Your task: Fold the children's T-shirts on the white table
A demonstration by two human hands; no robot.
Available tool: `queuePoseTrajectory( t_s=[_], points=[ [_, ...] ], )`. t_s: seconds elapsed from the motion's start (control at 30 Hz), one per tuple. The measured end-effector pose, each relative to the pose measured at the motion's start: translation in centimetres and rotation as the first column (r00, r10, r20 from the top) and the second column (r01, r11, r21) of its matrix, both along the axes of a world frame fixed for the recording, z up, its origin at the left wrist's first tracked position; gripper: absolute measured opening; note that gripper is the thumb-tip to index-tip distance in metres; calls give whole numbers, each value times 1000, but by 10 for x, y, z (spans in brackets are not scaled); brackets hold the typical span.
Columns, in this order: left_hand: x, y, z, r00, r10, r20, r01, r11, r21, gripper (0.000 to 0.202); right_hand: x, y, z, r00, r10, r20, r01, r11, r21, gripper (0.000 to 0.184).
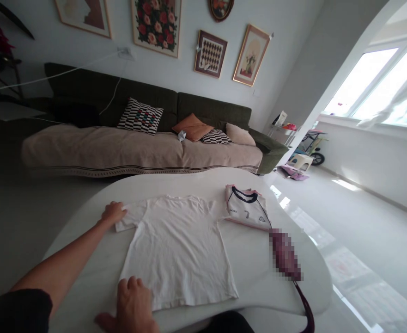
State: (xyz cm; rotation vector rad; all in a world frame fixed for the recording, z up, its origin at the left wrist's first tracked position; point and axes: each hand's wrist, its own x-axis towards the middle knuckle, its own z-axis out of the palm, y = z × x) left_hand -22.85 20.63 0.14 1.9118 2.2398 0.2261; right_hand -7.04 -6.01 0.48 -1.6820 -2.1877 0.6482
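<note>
A white T-shirt (182, 245) lies spread out on the white table, with faint wrinkles across it. At its left sleeve, my left hand (113, 212) has its fingers closed on the sleeve's edge. My right hand (134, 300) rests over the shirt's lower left corner, palm down, thumb held apart from the fingers. To the right of the T-shirt sits a folded white jersey (246, 208) with a dark collar and a number 7. Pinkish cloth shows under the jersey's edges.
A blurred-out maroon item (286, 254) with a strap (305, 305) lies along the right side of the rounded table (258, 282). Behind the table stands a green sofa (213, 108) with a beige cover and cushions. A small white stool (300, 162) is on the floor beyond.
</note>
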Motion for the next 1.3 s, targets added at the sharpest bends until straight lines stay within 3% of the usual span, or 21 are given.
queuePoseTrajectory(
  t_s=[0.07,0.17,0.23,0.3,0.4,0.53,0.63,0.73,0.83,0.93,1.03,1.13,1.23,1.3],
  points=[
    [-14,-7,-1,996,40,81,-36,998,-54,43,-16,-1,-5,996,-11,87,12,1000,-7,57],
    [-21,-7,5,964,72,255,-35,989,-147,30,-17,1,-10,992,-2,125,5,1000,-30,35],
    [-19,-2,14,924,99,369,-30,982,-189,23,-7,4,-8,996,-21,89,27,997,-67,31],
    [-14,5,26,873,131,470,-33,977,-211,20,7,6,-5,993,-120,-10,119,991,-58,29],
    [7,20,43,793,133,595,-23,982,-188,20,32,4,0,924,-296,-243,312,950,29,27],
    [63,43,52,720,60,692,-7,997,-79,22,63,-4,-4,829,-330,-451,418,902,109,45],
    [120,54,41,710,25,704,-17,1000,-18,25,73,-11,-19,839,-301,-454,394,910,125,58],
    [171,53,20,732,19,681,-41,999,16,25,73,-17,-43,853,-329,-405,412,901,137,52],
    [202,45,4,753,-9,658,-22,999,40,25,72,-19,-56,864,-396,-310,450,884,126,43],
    [207,36,0,777,-97,622,29,993,118,29,75,-18,-51,904,-403,-144,418,903,98,45],
    [197,21,-1,811,-226,540,110,965,239,35,77,-19,-50,908,-418,-16,412,886,212,60],
    [186,-6,-13,820,-373,435,255,918,305,42,77,-23,-66,978,-207,-35,203,891,406,68],
    [180,-32,-34,820,-470,327,389,876,284,50,92,-23,-77,994,94,-59,-58,893,446,60],
    [179,-42,-47,844,-501,191,452,856,251,54,120,-12,-68,980,86,-180,-8,919,395,46]
  ],
)
